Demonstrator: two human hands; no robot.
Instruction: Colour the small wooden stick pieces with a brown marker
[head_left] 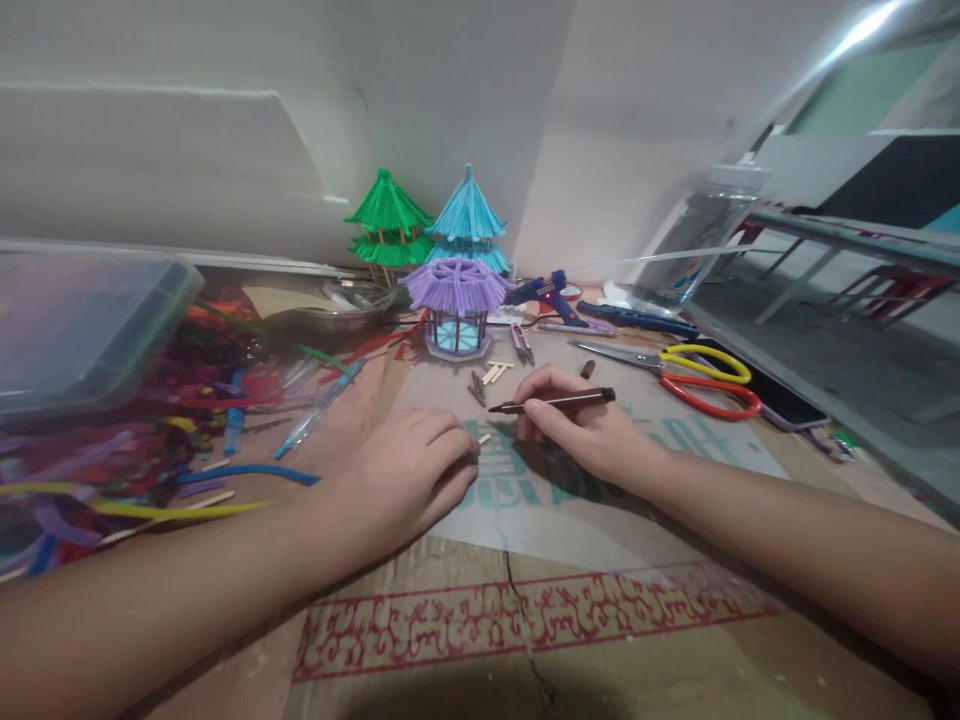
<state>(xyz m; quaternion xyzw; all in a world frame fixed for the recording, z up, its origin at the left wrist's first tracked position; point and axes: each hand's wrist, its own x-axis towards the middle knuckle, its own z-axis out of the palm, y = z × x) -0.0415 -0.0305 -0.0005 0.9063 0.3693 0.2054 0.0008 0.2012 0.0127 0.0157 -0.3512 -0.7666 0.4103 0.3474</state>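
Observation:
In my right hand (562, 415) is a dark brown marker pen (585, 397), uncapped, its tip pointing left. My left hand (409, 465) has its fingers closed around a short pale wooden stick (484, 439), with one end sticking out past the fingertips. Just beyond the hands lie several pale stick pieces (495, 372) and a few brown-coloured pieces (478, 388). A brown pen cap (587, 369) sits behind my right hand. Farther back stands a small pavilion model (457, 300) with a purple roof, in front of a blue one (469, 215) and a green one (386, 215).
At right are scissors (664, 365) with yellow and red handles, a phone (772, 385), a blue glue gun (551, 295) and small snips (521, 343). A plastic jar (705, 240) stands behind. Colourful pipe cleaners (97, 460) and a clear plastic box (90, 330) fill the left side.

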